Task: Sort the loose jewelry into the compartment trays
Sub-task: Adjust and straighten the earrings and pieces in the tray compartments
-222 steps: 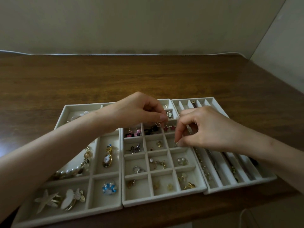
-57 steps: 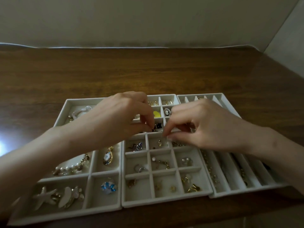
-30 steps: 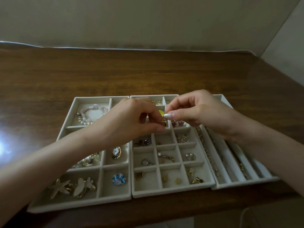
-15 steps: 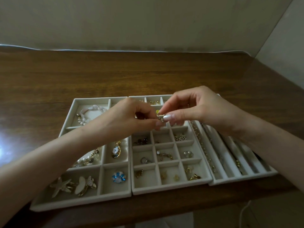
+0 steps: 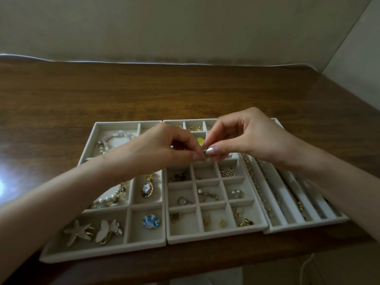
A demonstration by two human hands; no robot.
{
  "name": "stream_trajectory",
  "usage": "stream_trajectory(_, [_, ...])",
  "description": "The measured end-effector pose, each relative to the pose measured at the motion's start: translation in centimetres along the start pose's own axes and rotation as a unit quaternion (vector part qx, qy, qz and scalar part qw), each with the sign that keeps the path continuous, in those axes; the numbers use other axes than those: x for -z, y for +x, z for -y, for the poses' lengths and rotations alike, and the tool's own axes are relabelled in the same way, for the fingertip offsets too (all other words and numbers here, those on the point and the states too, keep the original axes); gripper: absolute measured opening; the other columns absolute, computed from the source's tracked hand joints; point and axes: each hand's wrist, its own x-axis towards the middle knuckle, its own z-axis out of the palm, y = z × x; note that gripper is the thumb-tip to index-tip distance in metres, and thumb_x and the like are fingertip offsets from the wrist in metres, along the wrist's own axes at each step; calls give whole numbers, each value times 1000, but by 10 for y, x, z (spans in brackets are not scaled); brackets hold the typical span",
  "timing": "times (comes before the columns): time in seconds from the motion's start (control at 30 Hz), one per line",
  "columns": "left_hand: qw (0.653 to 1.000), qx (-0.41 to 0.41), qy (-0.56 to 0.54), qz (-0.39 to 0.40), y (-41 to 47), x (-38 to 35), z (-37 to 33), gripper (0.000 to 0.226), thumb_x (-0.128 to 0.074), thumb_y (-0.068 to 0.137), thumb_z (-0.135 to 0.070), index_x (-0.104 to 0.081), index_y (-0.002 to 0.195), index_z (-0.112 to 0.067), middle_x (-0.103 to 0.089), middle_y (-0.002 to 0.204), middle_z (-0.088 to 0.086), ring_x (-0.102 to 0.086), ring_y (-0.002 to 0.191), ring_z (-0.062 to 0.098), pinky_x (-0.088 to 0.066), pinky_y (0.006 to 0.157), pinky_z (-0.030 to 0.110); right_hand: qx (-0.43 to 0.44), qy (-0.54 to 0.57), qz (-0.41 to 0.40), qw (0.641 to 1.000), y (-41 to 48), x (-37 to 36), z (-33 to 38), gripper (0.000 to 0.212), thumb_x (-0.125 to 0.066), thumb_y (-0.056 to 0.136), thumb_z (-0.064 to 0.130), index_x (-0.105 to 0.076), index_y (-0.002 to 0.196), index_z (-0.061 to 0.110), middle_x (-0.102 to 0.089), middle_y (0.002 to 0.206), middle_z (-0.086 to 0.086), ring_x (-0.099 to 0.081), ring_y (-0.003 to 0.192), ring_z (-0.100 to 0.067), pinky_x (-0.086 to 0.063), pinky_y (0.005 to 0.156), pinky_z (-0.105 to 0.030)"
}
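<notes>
As left hand [image 5: 156,150], right hand [image 5: 248,138] pinch it, jewelry piece [image 5: 204,151] over middle tray [image 5: 205,237]

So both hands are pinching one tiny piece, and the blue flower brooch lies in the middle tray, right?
Not quite: the head view shows the blue flower brooch in the left tray, in its near right compartment, not the middle one. The left hand and right hand do pinch one tiny piece.

Left tray [image 5: 102,250], middle tray [image 5: 216,236], right tray [image 5: 304,225] edge to edge, jewelry in compartments; tiny dark piece [image 5: 204,151] pinched between left hand [image 5: 156,150] and right hand [image 5: 248,136] over the middle one.
</notes>
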Motion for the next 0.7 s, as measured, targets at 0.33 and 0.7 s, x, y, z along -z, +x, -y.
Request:
stream_trajectory(0.33, [999,-13,31,15,-1,-1,-1,7,-67,81,-20,-72,82,-24,-64,69,-17,-58,64,-3,-42,59,8,9,-107,-6,994,-4,-2,0,12,-77,72,10,-68,81,10,-70,81,-1,-67,75,-7,-53,66,-19])
stream_trajectory(0.7, [996,-4,39,-80,0,9,-2,8,-64,81,-26,-71,84,-23,-70,80,-2,-65,77,14,-53,81,42,21,-225,-6,974,-5,-12,0,9,-77,75,12,-74,81,18,-69,76,11,-63,75,3,-51,69,-12])
